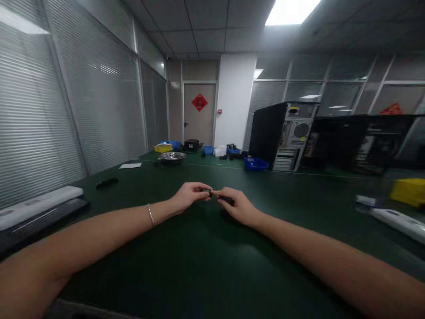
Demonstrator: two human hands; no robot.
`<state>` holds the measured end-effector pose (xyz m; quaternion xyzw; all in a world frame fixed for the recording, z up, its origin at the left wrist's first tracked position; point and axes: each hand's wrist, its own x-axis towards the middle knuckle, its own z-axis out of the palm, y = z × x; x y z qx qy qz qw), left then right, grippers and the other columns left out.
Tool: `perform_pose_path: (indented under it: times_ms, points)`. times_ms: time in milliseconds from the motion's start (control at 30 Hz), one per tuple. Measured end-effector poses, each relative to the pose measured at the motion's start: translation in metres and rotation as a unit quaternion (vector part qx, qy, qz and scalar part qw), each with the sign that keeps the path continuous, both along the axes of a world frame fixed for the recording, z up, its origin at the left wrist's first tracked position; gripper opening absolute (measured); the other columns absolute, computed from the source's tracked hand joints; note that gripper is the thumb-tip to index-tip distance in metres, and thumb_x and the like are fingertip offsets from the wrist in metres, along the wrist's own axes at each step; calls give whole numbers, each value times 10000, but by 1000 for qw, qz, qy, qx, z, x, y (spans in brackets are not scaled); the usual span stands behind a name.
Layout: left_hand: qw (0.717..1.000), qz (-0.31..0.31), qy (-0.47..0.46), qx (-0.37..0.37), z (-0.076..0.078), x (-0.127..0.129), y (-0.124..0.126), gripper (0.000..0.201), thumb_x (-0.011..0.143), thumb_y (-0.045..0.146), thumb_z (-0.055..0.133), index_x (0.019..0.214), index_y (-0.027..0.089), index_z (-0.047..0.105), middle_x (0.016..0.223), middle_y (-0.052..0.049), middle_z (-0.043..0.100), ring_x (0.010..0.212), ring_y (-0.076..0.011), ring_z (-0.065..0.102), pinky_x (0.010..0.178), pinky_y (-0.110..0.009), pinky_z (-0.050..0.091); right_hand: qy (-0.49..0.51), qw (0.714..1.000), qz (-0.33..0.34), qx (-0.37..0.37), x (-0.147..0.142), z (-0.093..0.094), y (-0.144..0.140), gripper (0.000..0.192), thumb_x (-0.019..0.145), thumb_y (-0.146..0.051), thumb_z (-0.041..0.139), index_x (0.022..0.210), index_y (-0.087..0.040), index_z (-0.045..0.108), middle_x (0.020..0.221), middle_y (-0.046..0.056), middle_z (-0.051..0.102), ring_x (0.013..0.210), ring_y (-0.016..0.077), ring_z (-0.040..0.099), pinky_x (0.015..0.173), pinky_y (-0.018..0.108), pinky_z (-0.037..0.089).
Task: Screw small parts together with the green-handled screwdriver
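Observation:
Above the green table, my left hand (190, 196) pinches a small dark piece (210, 193) between thumb and fingers. Too little of the piece shows to tell its kind. From the other side my right hand (239, 205) reaches in, its index fingertip touching or nearly touching that piece. The right fingers are curled, and something dark shows between thumb and fingers; whether it is an object or shadow is unclear. A thin bracelet (150, 214) circles my left wrist.
A green table (159, 266) spreads around my hands. At its back are a metal dish (171, 157), a yellow tray (163, 148), a blue tray (256, 164) and a black computer case (268, 130). Keyboards (43, 217) lie at left; a yellow box (409, 192) stands at right.

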<state>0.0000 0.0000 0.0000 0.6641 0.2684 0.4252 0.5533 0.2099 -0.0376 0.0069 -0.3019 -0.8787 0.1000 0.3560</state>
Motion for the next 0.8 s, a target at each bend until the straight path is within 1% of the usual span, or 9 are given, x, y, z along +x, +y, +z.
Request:
perform_pose_path:
  times_ms: [200, 300, 400, 500, 600, 700, 800]
  points:
    - [998, -22, 3, -51, 6, 0, -7, 333, 665, 206, 736, 968, 99, 652, 899, -95, 685, 741, -142, 632, 742, -297, 482, 10, 1000, 15, -4, -1, 2, -5, 362, 847, -140, 510, 1195, -225, 562, 935, 60, 628, 863, 173, 577, 784, 301, 448]
    - [998, -27, -1, -61, 9, 0, -10, 334, 672, 209, 730, 978, 104, 645, 927, -95, 673, 767, -142, 625, 770, -308, 471, 9, 1000, 18, -8, -2, 5, -7, 363, 850, -139, 505, 1200, -221, 557, 949, 62, 627, 870, 172, 578, 792, 302, 448]
    - [999, -24, 1, -42, 9, 1, -10, 321, 692, 212, 711, 986, 109, 635, 934, -84, 657, 775, -135, 608, 776, -306, 459, 8, 1000, 8, -8, -3, 6, -8, 362, 852, -147, 503, 1201, -224, 553, 962, 64, 631, 868, 176, 580, 789, 310, 450]
    - [1000, -8, 25, -3, 8, 1, -10, 320, 699, 223, 703, 993, 127, 622, 891, -51, 639, 747, -123, 576, 707, -264, 446, 10, 1000, -2, -8, -4, 7, -8, 364, 850, -150, 503, 1203, -227, 548, 1001, 67, 633, 899, 183, 581, 810, 322, 449]
    - [998, 14, 47, 31, 9, 0, -9, 279, 720, 227, 679, 977, 139, 616, 856, -27, 615, 730, -117, 547, 655, -236, 427, 16, 1000, 0, -19, -4, 7, -9, 363, 847, -157, 507, 1202, -224, 542, 1069, 68, 625, 961, 191, 574, 856, 338, 442]
    - [998, 23, 36, 42, 8, -1, -9, 282, 740, 196, 652, 1012, 148, 593, 941, -41, 592, 817, -133, 552, 719, -257, 436, 28, 999, -8, -37, -3, 6, -8, 348, 855, -182, 504, 1200, -208, 535, 1093, 74, 620, 976, 196, 574, 864, 346, 446]
    - [999, 28, 5, 20, 6, 0, -7, 387, 699, 153, 688, 1054, 150, 536, 991, -57, 570, 896, -156, 565, 791, -300, 442, 30, 998, -9, -52, -3, 5, -8, 333, 863, -209, 502, 1193, -205, 539, 1097, 76, 618, 975, 201, 573, 854, 350, 450]
